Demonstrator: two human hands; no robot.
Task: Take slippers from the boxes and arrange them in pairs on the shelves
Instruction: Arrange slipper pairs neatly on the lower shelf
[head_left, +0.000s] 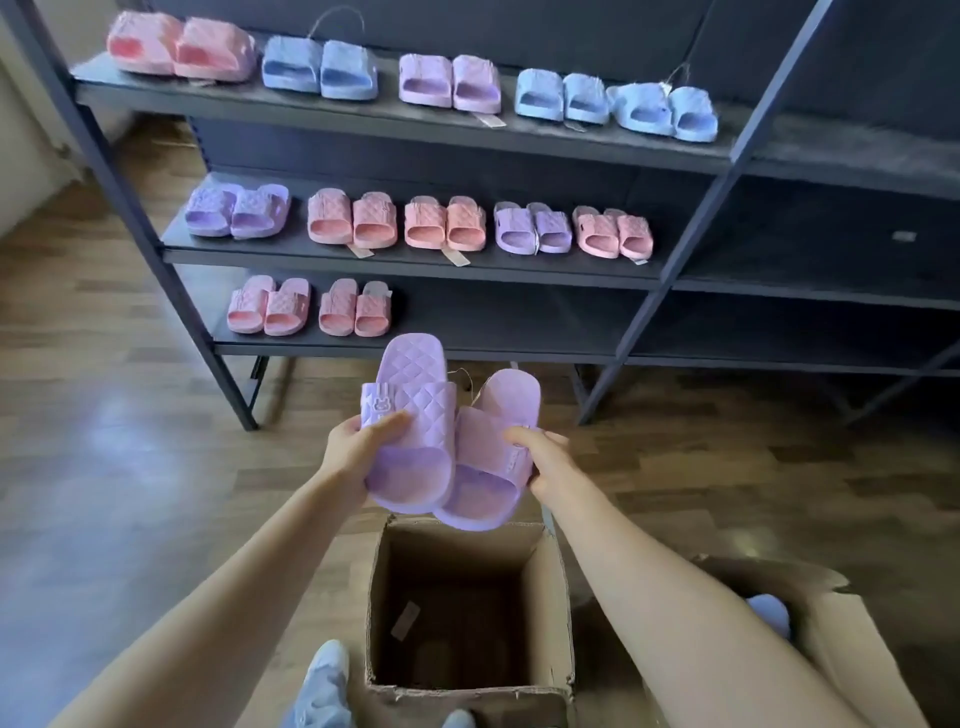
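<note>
Field note: I have both hands raised above the open box (551, 597), facing the shelves (519, 340). The left hand (358, 447) grips one purple slipper (410, 374) at the strap, thumb on top. The right hand (545, 460) grips its mate (488, 447) by the side edge, fingers curled round. The two slippers overlap and touch. The bottom shelf carries two pink pairs (269, 312) at its left end. A second box (841, 639) is at right with a blue slipper (769, 613) inside.
</note>
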